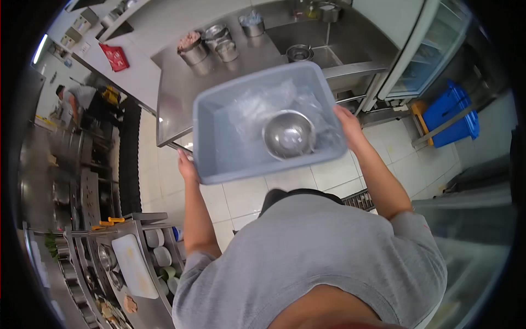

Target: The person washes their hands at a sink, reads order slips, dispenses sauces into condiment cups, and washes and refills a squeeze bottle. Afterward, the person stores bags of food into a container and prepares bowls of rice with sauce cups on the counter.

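A grey plastic tub point(219, 156) is held out in front of my body, tilted slightly. My left hand point(187, 166) grips its near left corner, thumb showing outside the wall. At the right end, my right hand point(349, 126) clasps the rim; the fingers of both hands are mostly hidden by the tub. Inside lie a shiny steel bowl point(289, 135) and some crumpled clear plastic bags point(257, 107) behind and beside it.
Ahead stands a steel counter point(178, 93) with several metal pots point(193, 52) and a sink point(329, 55). To the right are a glass-door fridge point(424, 49) and a blue bin point(449, 118). A cutting board point(134, 266) lies at lower left. Another person point(82, 101) bends over at far left.
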`<state>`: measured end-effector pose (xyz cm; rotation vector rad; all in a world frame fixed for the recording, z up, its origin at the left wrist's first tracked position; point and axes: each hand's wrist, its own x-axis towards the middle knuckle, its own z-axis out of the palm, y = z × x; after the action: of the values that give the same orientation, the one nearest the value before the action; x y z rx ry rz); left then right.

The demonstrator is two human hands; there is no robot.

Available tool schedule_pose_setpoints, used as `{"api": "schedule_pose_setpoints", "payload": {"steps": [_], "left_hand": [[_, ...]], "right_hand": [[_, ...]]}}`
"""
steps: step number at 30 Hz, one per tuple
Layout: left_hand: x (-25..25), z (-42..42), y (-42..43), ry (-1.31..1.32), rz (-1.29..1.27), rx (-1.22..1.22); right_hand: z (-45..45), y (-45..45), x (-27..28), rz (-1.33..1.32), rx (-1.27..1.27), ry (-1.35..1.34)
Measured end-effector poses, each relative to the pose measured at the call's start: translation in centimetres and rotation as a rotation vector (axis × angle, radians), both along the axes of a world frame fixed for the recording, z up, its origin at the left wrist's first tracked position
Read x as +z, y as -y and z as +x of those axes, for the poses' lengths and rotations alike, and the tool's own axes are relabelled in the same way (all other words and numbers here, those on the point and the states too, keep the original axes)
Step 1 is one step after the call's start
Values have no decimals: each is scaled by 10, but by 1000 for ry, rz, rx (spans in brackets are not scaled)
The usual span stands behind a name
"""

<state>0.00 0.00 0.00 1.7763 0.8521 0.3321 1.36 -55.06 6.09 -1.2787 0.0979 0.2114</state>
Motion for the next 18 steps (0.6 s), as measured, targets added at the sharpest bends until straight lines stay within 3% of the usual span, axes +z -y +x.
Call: {"api": "schedule_pose_setpoints", "payload": {"steps": [2, 3, 5, 7, 9, 11, 14, 18], "left_hand": [[6, -11, -17, 86, 138, 69], [-28, 89, 13, 49, 107, 88], [-20, 130, -13, -16, 212, 101], [9, 174, -76, 45, 481, 243], [26, 202, -83, 61, 510, 272], [42, 243, -73, 250, 584, 229], [57, 304, -12, 414, 464, 39], [93, 379, 141, 441, 172, -183]], "right_hand": [[13, -31, 2, -247, -89, -15], [128, -19, 4, -334, -54, -22], [189, -47, -2, -341, 1, -41], [216, -78, -16, -271, 41, -82], [261, -71, -6, -287, 54, -91], [301, -37, -9, -218, -1, -158], [347, 39, -34, 10, -55, -343], [419, 123, -48, 36, -210, -494]]}}
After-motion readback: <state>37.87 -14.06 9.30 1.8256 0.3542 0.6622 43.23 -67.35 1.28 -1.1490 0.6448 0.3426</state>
